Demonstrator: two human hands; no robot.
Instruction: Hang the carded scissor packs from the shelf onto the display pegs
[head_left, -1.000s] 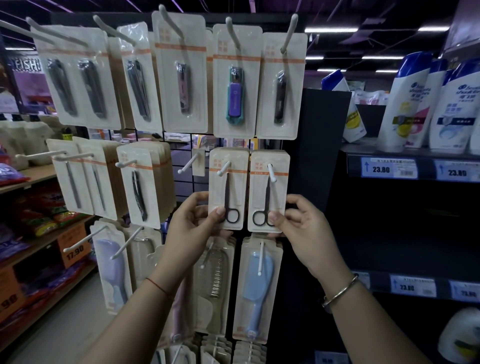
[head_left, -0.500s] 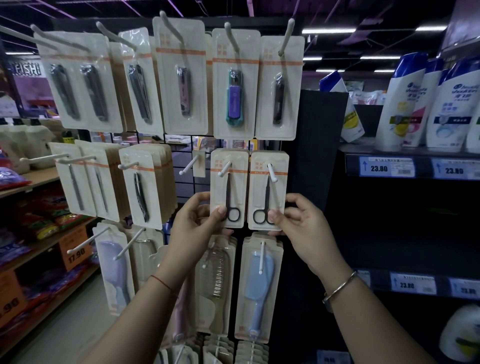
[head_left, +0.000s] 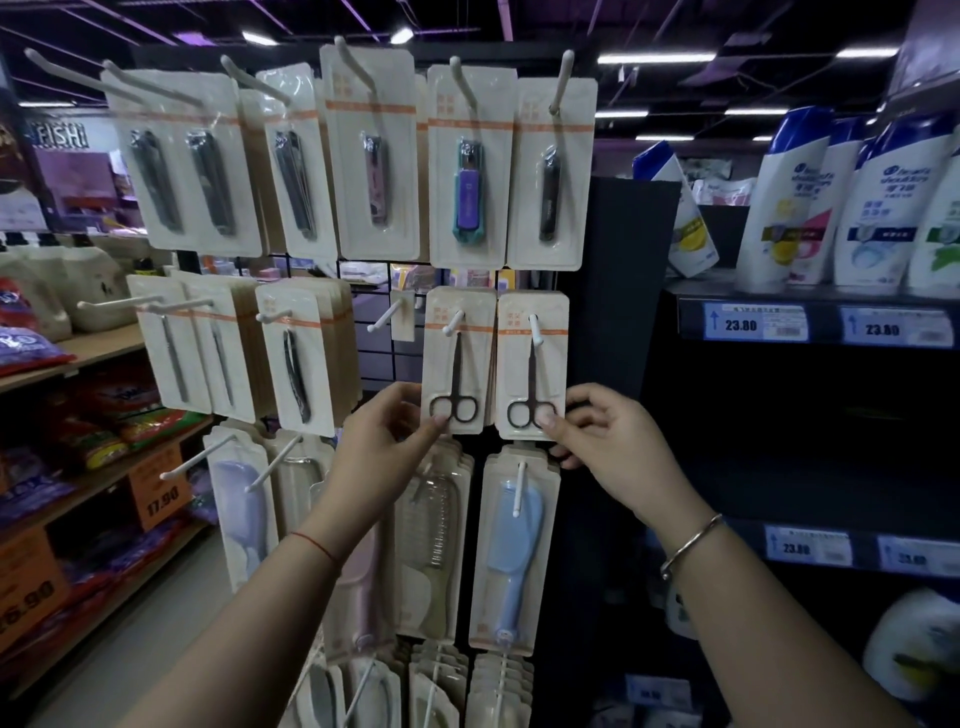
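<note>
Hanging side by side at centre frame, the left pack (head_left: 457, 364) and right pack (head_left: 532, 369) each sit threaded on a peg of their own, the left peg (head_left: 453, 323) and right peg (head_left: 535, 331), whose white tips jut out towards the viewer. The left hand (head_left: 382, 452) pinches the lower left corner of the left pack, thumb on the card face. The right hand (head_left: 613, 447) pinches the lower right corner of the right pack in the same way. Each hand is nearest its own pack, and the two packs are just beside one another, edges almost touching. From either grip the card runs straight up to its peg, so its long axis is vertical, with the hole at the far end from the fingers. The scissors inside follow that axis, blades pointing up and loops down by the thumbs. Both packs appear hung; any further push back would run along the pegs.
</note>
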